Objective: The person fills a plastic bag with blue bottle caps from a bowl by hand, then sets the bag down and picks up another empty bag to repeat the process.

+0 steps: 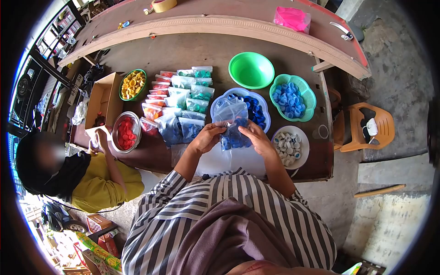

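A clear plastic bag [235,133] with dark blue bottle caps in its lower part is held up in front of me. My left hand [208,137] pinches its left side, and my right hand [257,138] grips its right side. Just behind the bag stands a lavender basket [215,108] of dark blue caps, partly hidden by it. To the right of my right hand is a white bowl [304,156] of white caps. Left of my hands, filled bags [190,128] of blue, teal, orange and red caps lie in rows.
A green basin [251,70] and a mint basket [312,104] of light blue caps stand at the back right. Left are a steel bowl [136,145] of red caps, a bowl of yellow caps [133,85] and a cardboard box [101,101]. A co-worker [103,181] sits beside them.
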